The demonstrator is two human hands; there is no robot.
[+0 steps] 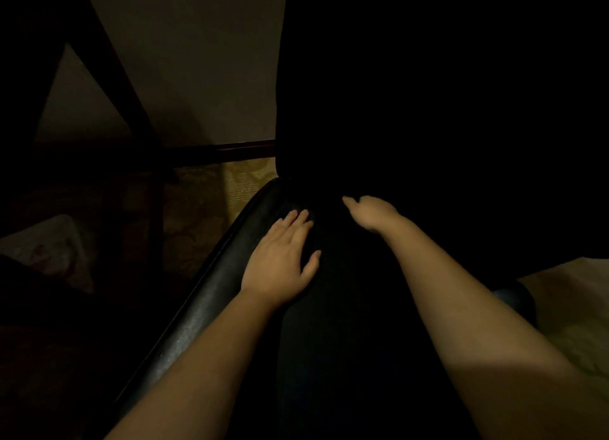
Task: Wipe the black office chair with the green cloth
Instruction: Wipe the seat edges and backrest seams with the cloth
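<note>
The black office chair (211,301) fills the middle of the dim head view, its shiny rounded edge running from lower left up to the centre. My left hand (280,258) lies flat on the chair's surface, fingers straight and slightly spread. My right hand (372,212) reaches farther ahead onto the darkest part of the chair. Its fingers bend down out of sight and one digit points left. No green cloth shows anywhere; the darkness hides whatever lies under the right hand.
A dark wooden frame (131,110) slants across the left, in front of a pale wall (197,60). Patterned carpet (204,215) lies left of the chair. A light surface (566,294) shows at the right edge, and something pale (49,245) at the far left.
</note>
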